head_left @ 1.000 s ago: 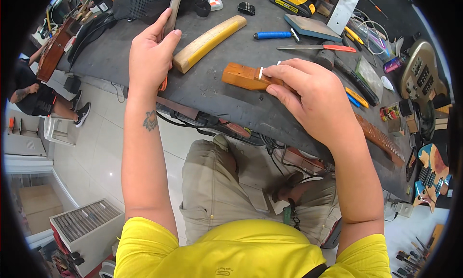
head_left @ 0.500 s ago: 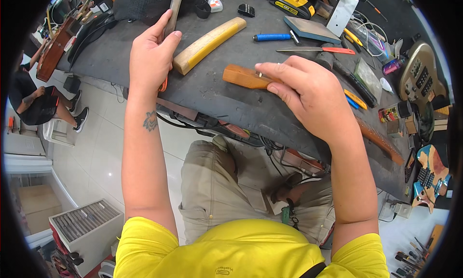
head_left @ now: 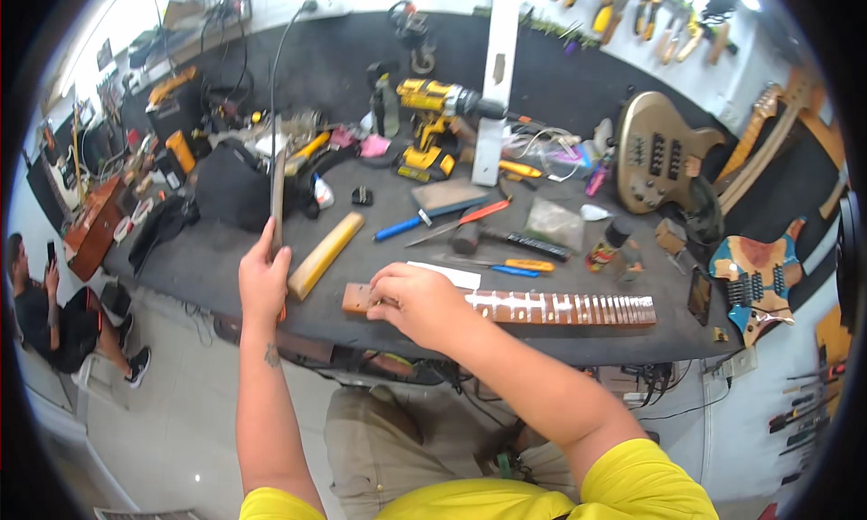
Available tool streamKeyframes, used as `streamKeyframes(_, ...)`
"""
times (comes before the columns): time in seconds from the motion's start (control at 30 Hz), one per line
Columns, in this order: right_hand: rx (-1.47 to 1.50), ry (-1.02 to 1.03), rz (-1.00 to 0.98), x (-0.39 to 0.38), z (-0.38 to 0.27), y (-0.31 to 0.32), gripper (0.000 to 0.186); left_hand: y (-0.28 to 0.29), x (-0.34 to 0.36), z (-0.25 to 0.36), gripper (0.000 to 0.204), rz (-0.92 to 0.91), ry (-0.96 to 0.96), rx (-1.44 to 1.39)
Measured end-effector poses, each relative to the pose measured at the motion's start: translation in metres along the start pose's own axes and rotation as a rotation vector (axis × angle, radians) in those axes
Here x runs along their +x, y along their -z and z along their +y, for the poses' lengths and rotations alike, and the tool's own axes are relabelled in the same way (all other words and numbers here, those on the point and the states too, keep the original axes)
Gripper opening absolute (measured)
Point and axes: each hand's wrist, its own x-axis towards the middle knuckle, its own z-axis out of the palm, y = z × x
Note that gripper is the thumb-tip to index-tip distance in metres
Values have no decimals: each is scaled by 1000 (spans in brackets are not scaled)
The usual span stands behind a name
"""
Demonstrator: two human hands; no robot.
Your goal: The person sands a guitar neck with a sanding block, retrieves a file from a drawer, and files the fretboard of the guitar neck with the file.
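My left hand (head_left: pixel 265 281) is closed around a long, narrow, flat tool (head_left: pixel 277 190), held upright with an orange end below my palm. My right hand (head_left: pixel 406 305) bends over the plain wooden end of a guitar neck (head_left: pixel 564 307), its fingers and thumb closed there. The neck lies across the bench's near side, its fretted face and shiny frets showing to the right of my hand. My fingers partly hide its left end. Between my hands is a curved wooden block (head_left: pixel 327 256) with a yellow side. A white strip (head_left: pixel 444 274) lies just behind the neck.
Behind the neck lie a blue-handled tool (head_left: pixel 397 228), an orange-handled blade (head_left: pixel 483 212) and a flat block (head_left: pixel 449 195). A yellow cordless drill (head_left: pixel 428 127) stands farther back. Guitar bodies (head_left: pixel 664 159) stand at the right. Another person (head_left: pixel 59 312) sits at the far left.
The view has tilted up, showing more of the bench's back. My right hand has moved closer to my left, and the neck now shows its fretted face. The left hand still holds its tool.
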Motion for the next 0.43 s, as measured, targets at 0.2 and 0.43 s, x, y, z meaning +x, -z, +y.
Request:
streamKeyframes(0.2, 41, -14, 54, 2, 4, 2, 20, -3, 5, 5, 62, -3, -51, 8)
streamKeyframes(0.43, -30, 20, 56, 1, -5, -1, 22, 7, 13, -15, 66, -58, -81, 2)
